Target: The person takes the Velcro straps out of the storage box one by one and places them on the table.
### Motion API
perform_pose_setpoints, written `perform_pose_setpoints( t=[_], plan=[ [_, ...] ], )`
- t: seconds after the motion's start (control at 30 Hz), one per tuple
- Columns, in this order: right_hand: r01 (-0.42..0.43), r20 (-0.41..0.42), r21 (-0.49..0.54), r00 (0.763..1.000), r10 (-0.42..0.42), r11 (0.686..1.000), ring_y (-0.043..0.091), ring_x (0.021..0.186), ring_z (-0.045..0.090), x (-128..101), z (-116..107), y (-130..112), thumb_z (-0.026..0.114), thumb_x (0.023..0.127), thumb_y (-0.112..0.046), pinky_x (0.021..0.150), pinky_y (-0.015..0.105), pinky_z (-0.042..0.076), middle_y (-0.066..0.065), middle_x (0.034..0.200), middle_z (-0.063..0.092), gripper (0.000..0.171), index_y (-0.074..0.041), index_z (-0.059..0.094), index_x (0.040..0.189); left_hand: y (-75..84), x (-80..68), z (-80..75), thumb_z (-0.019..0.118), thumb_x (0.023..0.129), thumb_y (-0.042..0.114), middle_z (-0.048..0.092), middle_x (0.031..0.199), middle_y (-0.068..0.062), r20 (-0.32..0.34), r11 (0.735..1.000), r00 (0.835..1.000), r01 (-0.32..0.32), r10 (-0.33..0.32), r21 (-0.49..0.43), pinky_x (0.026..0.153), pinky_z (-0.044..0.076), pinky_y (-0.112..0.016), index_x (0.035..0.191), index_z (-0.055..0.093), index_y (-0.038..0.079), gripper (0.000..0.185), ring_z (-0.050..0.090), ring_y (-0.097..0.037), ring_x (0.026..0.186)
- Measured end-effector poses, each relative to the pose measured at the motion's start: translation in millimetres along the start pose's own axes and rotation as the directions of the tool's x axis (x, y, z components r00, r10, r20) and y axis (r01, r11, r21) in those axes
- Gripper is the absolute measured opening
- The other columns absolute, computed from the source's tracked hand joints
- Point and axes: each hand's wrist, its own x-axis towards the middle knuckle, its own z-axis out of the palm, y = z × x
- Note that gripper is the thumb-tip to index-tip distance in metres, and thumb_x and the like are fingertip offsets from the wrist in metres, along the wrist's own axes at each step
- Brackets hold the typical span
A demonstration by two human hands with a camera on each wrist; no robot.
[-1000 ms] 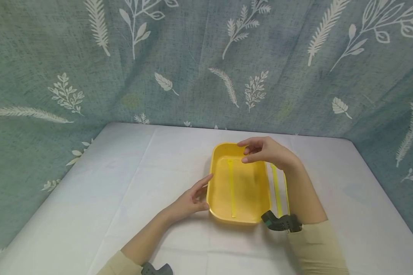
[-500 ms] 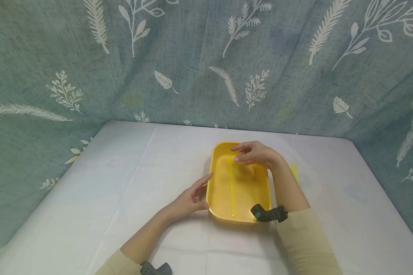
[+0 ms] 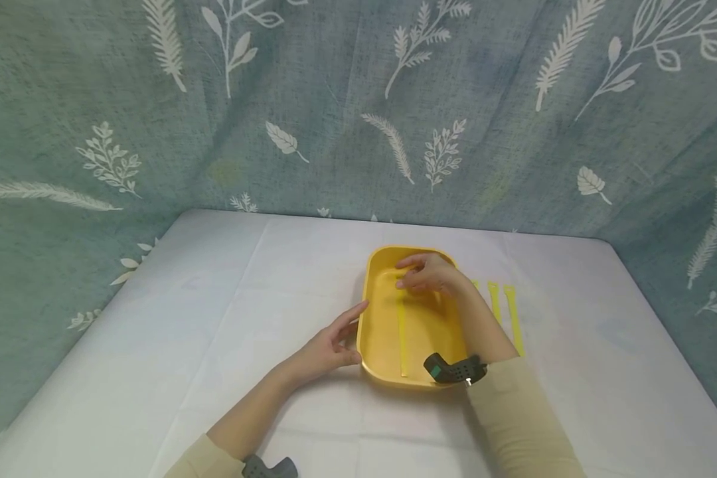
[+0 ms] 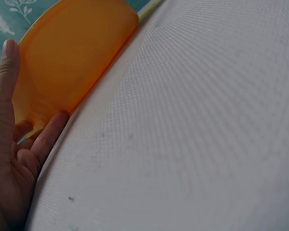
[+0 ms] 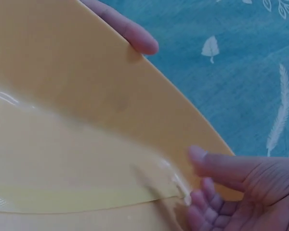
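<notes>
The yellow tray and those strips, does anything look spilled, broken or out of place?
Nothing stands out. The yellow tray sits flat on the white table, with one yellow strip lying straight inside it. Three more strips lie neatly side by side on the table to its right. No spill or damage shows.

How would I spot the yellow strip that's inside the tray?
Find the yellow tray mid-table, steadied by the left hand. One thin yellow strip lies lengthwise on its floor, the right hand at its far end. The other strips lie outside, on the white cloth.
</notes>
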Motion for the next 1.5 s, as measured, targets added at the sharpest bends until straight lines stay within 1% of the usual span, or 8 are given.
perform_pose_setpoints(
  t=[0.17,0.4,0.57,0.67,0.9,1.17,1.37,1.5],
  plan=[
    [-0.051,-0.065,-0.11,0.997,0.044,0.993,0.011,0.073,0.05,6.3,6.6,0.9,0.075,0.073,-0.011,0.067,0.021,0.05,0.005,0.098,0.052,0.055,-0.008,0.054,0.124,-1.6,0.0,-1.6,0.067,0.082,0.017,0.011,0.153,0.005,-0.015,1.0,1.0,0.004,-0.004,0.015,0.089,0.048,-0.029,0.143,0.018,0.037,0.081,0.021,-0.026,0.137],
    [-0.022,-0.089,-0.146,0.996,0.009,0.989,0.014,0.078,0.043,7.6,9.7,4.6,0.076,0.069,-0.001,0.06,0.017,0.043,0.006,0.091,0.048,0.057,-0.003,0.055,0.122,-2.6,0.7,-0.7,0.068,0.081,0.019,0.011,0.153,0.006,-0.019,1.0,1.0,0.002,-0.002,0.018,0.092,0.047,-0.031,0.143,0.019,0.037,0.081,0.02,-0.027,0.138],
    [-0.002,-0.1,-0.181,0.995,-0.017,0.983,0.014,0.073,0.043,6.1,12.7,7.6,0.079,0.065,0.0,0.056,0.017,0.04,0.006,0.087,0.047,0.062,-0.002,0.055,0.122,-2.3,-0.5,0.8,0.068,0.081,0.019,0.012,0.153,0.002,-0.016,1.0,1.0,0.011,-0.011,0.024,0.092,0.046,-0.031,0.144,0.018,0.037,0.082,0.02,-0.028,0.138],
    [-0.002,-0.114,-0.216,0.993,-0.023,0.976,0.015,0.072,0.043,6.7,14.2,8.8,0.081,0.063,-0.002,0.057,0.019,0.04,0.007,0.088,0.048,0.065,-0.004,0.055,0.123,-2.7,-1.1,1.1,0.068,0.081,0.02,0.012,0.153,0.0,-0.012,1.0,1.0,0.016,-0.015,0.026,0.094,0.045,-0.033,0.144,0.016,0.036,0.083,0.02,-0.028,0.138],
    [-0.009,-0.132,-0.312,0.991,-0.034,0.95,0.018,0.087,0.043,8.1,17.3,7.7,0.082,0.062,-0.007,0.066,0.02,0.038,0.008,0.099,0.051,0.066,-0.01,0.058,0.123,-4.2,-0.5,0.0,0.068,0.081,0.019,0.015,0.152,0.0,-0.019,0.999,0.999,0.027,-0.026,0.024,0.093,0.046,-0.034,0.145,0.015,0.034,0.084,0.023,-0.026,0.137],
    [-0.01,-0.154,-0.367,0.987,-0.05,0.93,0.019,0.086,0.045,9.0,18.8,7.7,0.083,0.062,-0.008,0.065,0.02,0.039,0.008,0.097,0.056,0.061,-0.01,0.061,0.119,-5.9,0.7,-1.2,0.067,0.081,0.021,0.015,0.152,-0.001,-0.01,1.0,1.0,0.01,-0.01,0.019,0.093,0.046,-0.034,0.144,0.017,0.034,0.082,0.023,-0.028,0.137],
    [0.005,-0.137,-0.384,0.989,-0.063,0.923,0.018,0.087,0.047,8.6,18.5,6.8,0.081,0.064,-0.008,0.066,0.019,0.041,0.008,0.1,0.058,0.054,-0.01,0.064,0.115,-6.8,0.7,-1.6,0.068,0.08,0.023,0.016,0.152,-0.002,-0.011,1.0,1.0,0.002,-0.002,0.02,0.091,0.047,-0.031,0.144,0.018,0.036,0.082,0.024,-0.028,0.136],
    [0.037,-0.12,-0.373,0.989,-0.088,0.927,0.015,0.072,0.047,8.6,17.2,6.4,0.08,0.065,-0.006,0.058,0.018,0.041,0.005,0.086,0.057,0.048,-0.007,0.066,0.11,-7.0,0.3,-0.9,0.068,0.08,0.025,0.016,0.152,-0.002,-0.015,1.0,1.0,-0.004,0.004,0.024,0.09,0.048,-0.031,0.144,0.017,0.035,0.083,0.024,-0.028,0.136]
  ],
)
